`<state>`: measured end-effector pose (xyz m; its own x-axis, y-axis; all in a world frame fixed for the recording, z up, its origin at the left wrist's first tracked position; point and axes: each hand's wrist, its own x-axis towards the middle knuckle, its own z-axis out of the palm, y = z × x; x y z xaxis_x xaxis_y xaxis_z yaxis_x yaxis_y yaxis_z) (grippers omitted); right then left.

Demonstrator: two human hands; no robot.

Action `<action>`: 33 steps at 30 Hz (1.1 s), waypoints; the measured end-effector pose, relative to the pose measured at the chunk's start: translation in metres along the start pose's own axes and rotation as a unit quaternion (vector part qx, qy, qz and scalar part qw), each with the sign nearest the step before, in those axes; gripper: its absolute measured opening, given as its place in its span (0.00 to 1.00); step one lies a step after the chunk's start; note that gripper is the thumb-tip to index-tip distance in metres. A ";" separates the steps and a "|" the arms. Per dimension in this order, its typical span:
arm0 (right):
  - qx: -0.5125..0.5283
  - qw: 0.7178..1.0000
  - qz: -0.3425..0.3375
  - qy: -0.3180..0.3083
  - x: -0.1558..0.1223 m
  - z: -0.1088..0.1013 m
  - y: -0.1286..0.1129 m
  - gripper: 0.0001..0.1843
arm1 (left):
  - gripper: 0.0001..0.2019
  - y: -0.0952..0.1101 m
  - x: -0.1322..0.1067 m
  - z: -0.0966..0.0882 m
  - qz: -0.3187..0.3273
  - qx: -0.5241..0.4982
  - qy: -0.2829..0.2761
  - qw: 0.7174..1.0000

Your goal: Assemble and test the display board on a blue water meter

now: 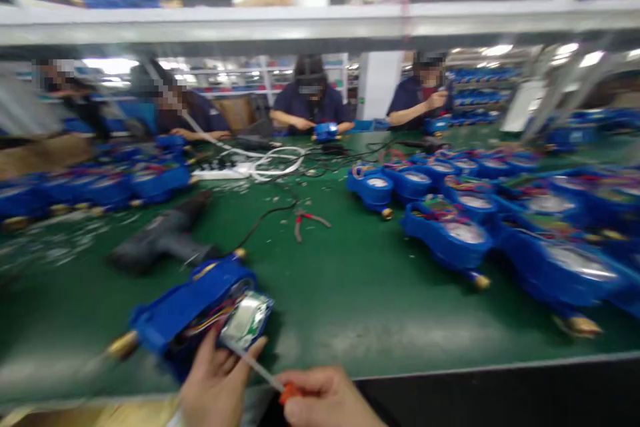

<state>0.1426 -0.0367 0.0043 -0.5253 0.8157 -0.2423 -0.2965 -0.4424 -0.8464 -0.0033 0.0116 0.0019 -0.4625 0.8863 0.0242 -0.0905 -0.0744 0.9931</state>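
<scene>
A blue water meter (193,310) with brass ends lies tilted at the near edge of the green table (350,293). Its cover is off, showing coloured wires and a silvery module (246,320). My left hand (215,383) grips the meter from below, with the thumb up beside the module. My right hand (325,400) is closed on a small screwdriver (267,377) with an orange handle. The screwdriver's thin shaft points up and left to the module. The whole picture is smeared by motion.
Many blue meters (450,233) crowd the right side, more line the left (100,190). A dark power driver (160,237) lies left of centre, red-handled pliers (307,220) in the middle, white cables and a power strip (250,167) behind. Several seated people work along the far side.
</scene>
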 end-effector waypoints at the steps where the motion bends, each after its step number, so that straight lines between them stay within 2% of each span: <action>1: 0.002 1.000 0.012 -0.015 0.006 0.000 0.005 0.25 | 0.30 -0.002 0.000 -0.010 -0.006 0.005 0.043 0.999; 3: 0.003 0.999 0.027 -0.027 0.010 0.000 0.012 0.39 | 0.42 -0.004 -0.001 -0.018 -0.076 -0.045 0.034 0.996; 6: -0.008 0.999 0.040 -0.014 0.004 -0.002 0.016 0.46 | 0.40 0.001 -0.005 -0.010 -0.085 -0.052 0.049 0.994; 10: -0.038 0.998 0.048 0.022 -0.013 -0.005 0.011 0.39 | 0.39 0.010 -0.010 -0.002 -0.098 -0.057 0.061 0.992; 12: -0.119 0.991 0.011 0.065 -0.022 -0.010 0.000 0.33 | 0.39 0.011 -0.010 -0.003 -0.106 -0.057 0.066 0.991; 13: -0.190 0.976 -0.029 0.097 -0.026 -0.014 -0.007 0.28 | 0.39 0.010 -0.009 -0.004 -0.109 -0.056 0.069 0.990; 14: -0.271 0.951 -0.079 0.127 -0.029 -0.019 -0.015 0.24 | 0.38 0.010 -0.009 -0.005 -0.111 -0.054 0.074 0.990; 15: -0.352 0.914 -0.131 0.155 -0.030 -0.025 -0.023 0.20 | 0.38 0.009 -0.008 -0.006 -0.114 -0.053 0.079 0.989; 16: -0.432 0.868 -0.177 0.171 -0.031 -0.032 -0.031 0.19 | 0.38 0.009 -0.008 -0.006 -0.118 -0.053 0.083 0.988; 18: -0.573 0.761 -0.237 0.193 -0.028 -0.046 -0.044 0.21 | 0.38 0.008 -0.008 -0.008 -0.124 -0.054 0.087 0.987; 20: -0.676 0.660 -0.244 0.219 -0.020 -0.059 -0.052 0.24 | 0.38 0.008 -0.007 -0.010 -0.128 -0.050 0.083 0.987; 21: -0.712 0.618 -0.243 0.230 -0.016 -0.065 -0.053 0.24 | 0.38 0.008 -0.007 -0.011 -0.126 -0.046 0.078 0.988; 23: -0.756 0.559 -0.244 0.237 -0.007 -0.072 -0.054 0.24 | 0.38 0.007 -0.006 -0.015 -0.123 -0.031 0.059 0.990; 24: -0.765 0.544 -0.249 0.238 -0.003 -0.074 -0.055 0.23 | 0.38 0.006 -0.006 -0.017 -0.122 -0.025 0.046 0.991; 25: -0.767 0.538 -0.256 0.237 0.000 -0.074 -0.056 0.22 | 0.38 0.006 -0.005 -0.019 -0.120 -0.021 0.034 0.992; 27: -0.757 0.551 -0.272 0.224 0.004 -0.072 -0.062 0.20 | 0.37 0.004 -0.005 -0.022 -0.121 -0.020 0.016 0.992; 30: -0.721 0.592 -0.317 0.170 0.012 -0.063 -0.079 0.14 | 0.36 0.003 -0.006 -0.023 -0.137 -0.027 0.007 0.990; 33: -0.693 0.633 -0.334 0.088 0.033 -0.050 -0.105 0.10 | 0.36 0.001 -0.009 -0.022 -0.158 -0.049 0.009 0.986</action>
<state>0.1969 0.0555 0.0616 -0.5189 0.7314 0.4425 0.6433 0.6750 -0.3612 -0.0181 -0.0067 0.0006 -0.4125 0.8643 -0.2877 -0.3177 0.1594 0.9347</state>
